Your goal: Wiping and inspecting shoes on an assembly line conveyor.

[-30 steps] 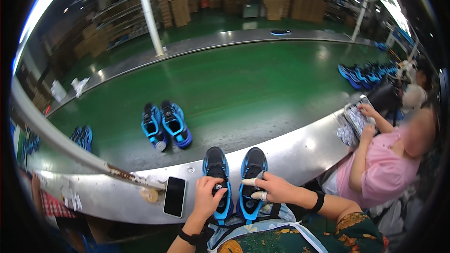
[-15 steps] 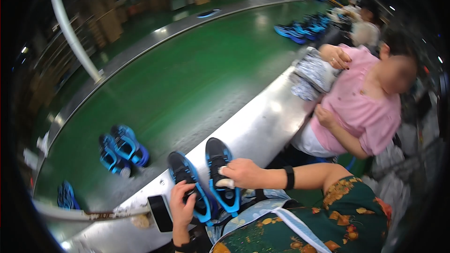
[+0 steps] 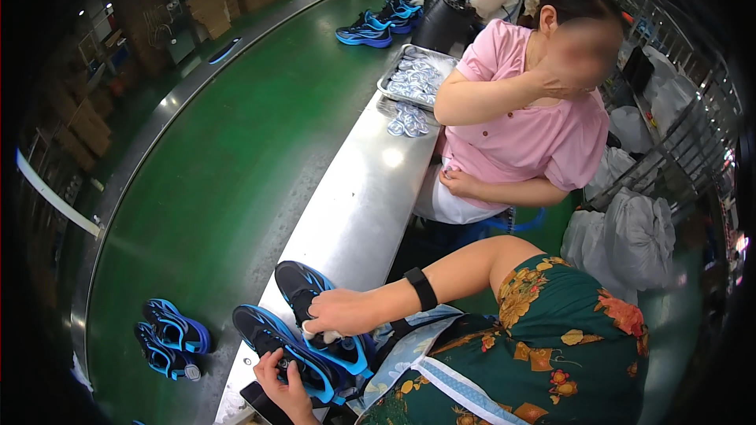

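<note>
Two black and bright-blue sports shoes lie side by side at the near end of the metal bench, toes pointing away. On the left shoe (image 3: pixel 253 326), my left hand (image 3: pixel 285 387) curls its fingers at the lace area, thumb and forefinger on either side of it. My right hand (image 3: pixel 346 312) is closed over the right shoe (image 3: pixel 294 279) near its opening, fingers bent down into the upper. White material shows at the right fingertips; whether it is finger covers or a scrap cannot be made out. A dark phone (image 3: pixel 266 404) lies partly hidden beside the left forearm.
Another pair of shoes (image 3: pixel 172 338) sits on the green belt (image 3: pixel 213 173) left of the metal bench (image 3: pixel 346 205). A pink-topped co-worker (image 3: pixel 520 142) sits beyond my right arm, near a tray (image 3: pixel 383 86) of patterned pieces. More shoes (image 3: pixel 366 31) stand further along.
The view has swung right, so the shoes and bench appear lower and further left. The co-worker's raised hand has moved to the face. My hands stay on the same two shoes.
</note>
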The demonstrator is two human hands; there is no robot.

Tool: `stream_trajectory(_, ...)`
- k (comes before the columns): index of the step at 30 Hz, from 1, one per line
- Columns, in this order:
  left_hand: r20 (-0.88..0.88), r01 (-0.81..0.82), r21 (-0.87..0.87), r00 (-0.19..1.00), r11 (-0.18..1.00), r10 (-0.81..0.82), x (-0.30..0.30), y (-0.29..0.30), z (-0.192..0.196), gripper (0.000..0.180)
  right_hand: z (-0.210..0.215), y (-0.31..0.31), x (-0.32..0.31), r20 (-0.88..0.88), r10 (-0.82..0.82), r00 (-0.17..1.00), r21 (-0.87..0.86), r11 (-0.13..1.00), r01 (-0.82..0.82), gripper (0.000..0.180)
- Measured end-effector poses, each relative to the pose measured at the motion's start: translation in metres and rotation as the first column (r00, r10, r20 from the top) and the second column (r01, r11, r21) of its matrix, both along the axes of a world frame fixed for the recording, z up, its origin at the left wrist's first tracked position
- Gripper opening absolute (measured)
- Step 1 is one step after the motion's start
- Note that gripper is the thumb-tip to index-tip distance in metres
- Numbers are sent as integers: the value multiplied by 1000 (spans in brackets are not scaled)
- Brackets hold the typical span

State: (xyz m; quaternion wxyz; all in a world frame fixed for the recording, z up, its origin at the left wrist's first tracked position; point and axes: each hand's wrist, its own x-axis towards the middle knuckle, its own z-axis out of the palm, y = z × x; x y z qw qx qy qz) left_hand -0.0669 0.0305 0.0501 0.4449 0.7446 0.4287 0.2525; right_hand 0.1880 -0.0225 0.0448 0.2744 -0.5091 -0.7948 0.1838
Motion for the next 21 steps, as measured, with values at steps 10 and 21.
stream_trajectory(10,112,26,55,993,998,-32,14,10,5,32,18,-11,-2,26,-178,984,161,972,172,32)
stream_trajectory(21,-13,-101,162,994,982,104,-10,-6,6,34,21,-3,-28,70,-143,987,126,983,134,34)
